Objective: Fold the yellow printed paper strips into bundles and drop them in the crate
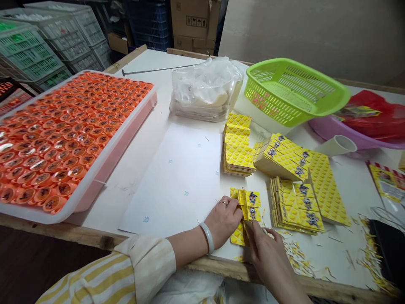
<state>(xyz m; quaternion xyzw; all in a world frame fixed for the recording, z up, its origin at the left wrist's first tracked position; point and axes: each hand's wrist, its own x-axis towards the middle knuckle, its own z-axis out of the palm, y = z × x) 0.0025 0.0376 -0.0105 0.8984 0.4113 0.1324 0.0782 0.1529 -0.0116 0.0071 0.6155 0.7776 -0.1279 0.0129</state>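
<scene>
A small yellow printed card sheet (252, 198) with cartoon figures lies near the table's front edge, partly raised along its middle. My left hand (224, 221), wearing a ring and a pale bangle, has its bent fingers closed on the sheet's left side. Against the sheet's lower right part, my right hand (265, 245) is closed, its fingertips at the raised strip; its thumb side is partly hidden. Just to the right stands a stack of folded yellow cards (297, 207). Behind the hands is another yellow card stack (238, 145), beside a thick bundle of cards (283, 156).
A white tray (126, 143) of orange round pieces fills the left. White paper (177, 181) lies mid-table. Farther back are a clear plastic bag (205, 90) and a green basket (294, 90). Yellow paper scraps (297, 257) and a black phone-like object (387, 249) lie at right.
</scene>
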